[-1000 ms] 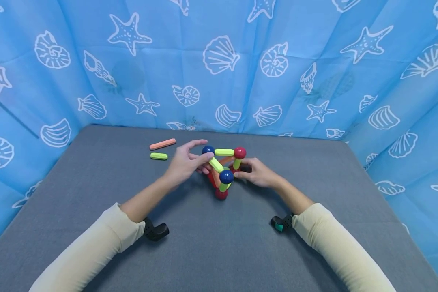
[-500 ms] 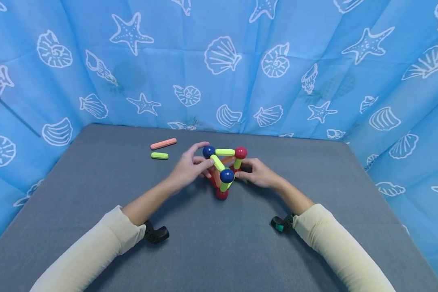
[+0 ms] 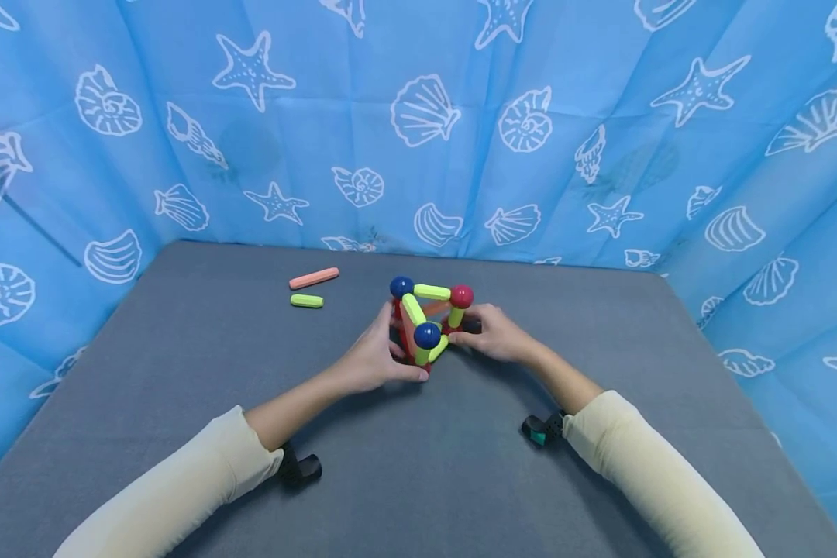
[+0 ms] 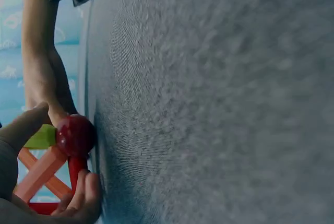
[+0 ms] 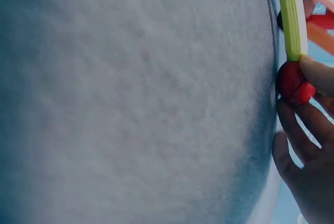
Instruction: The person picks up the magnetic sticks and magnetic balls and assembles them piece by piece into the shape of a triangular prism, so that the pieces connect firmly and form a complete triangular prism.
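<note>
A ball-and-rod construction frame [image 3: 432,292] stands mid-table, built of magnetic-looking rods and balls. On top sit two blue balls, one near [image 3: 428,335] and one far [image 3: 401,287], plus a red ball [image 3: 462,296], linked by yellow-green rods. My left hand [image 3: 373,360] holds its left side, thumb at the near lower red ball [image 4: 76,136] and fingers behind, partly hidden. Orange rods cross inside, in the left wrist view. With thumb and fingers my right hand [image 3: 495,333] grips the lower right red ball [image 5: 290,80], which has a yellow-green rod [image 5: 294,25] attached.
Left of the frame, a loose orange rod [image 3: 314,278] and a shorter yellow-green rod [image 3: 307,301] lie on the grey table [image 3: 418,480]. A blue curtain [image 3: 363,70] with white shells and starfish hangs behind the far edge. Black devices are strapped at both wrists.
My left hand has moved from the far blue ball and upper rod down to the frame's lower left side, its thumb now at the near lower red ball. My right hand stays put.
</note>
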Tool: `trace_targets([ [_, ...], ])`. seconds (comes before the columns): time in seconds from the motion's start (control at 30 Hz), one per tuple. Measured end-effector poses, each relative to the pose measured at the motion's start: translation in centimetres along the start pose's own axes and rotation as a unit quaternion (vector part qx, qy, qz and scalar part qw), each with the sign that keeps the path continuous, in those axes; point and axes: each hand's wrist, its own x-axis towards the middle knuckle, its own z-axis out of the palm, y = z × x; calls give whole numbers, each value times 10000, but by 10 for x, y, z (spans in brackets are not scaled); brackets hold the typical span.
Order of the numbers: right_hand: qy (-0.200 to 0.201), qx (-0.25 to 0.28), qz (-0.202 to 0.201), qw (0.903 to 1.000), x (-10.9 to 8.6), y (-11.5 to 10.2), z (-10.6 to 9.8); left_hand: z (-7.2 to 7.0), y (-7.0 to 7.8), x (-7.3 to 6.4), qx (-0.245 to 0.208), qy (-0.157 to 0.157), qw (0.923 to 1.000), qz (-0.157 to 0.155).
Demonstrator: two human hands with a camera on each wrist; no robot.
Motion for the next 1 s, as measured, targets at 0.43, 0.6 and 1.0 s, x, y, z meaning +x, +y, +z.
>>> trace_targets([
  [0.43,-285,-172,2,9994,-23,-12,-9,-27,-8,21,38,-810,9967,24],
  [0.6,-684,158,-135,9974,-27,-12,-13,-36,-11,25,472,-873,9949,183],
  [1.0,117,312,2,9994,-2,2,-14,-36,-17,32,740,-926,9923,350],
])
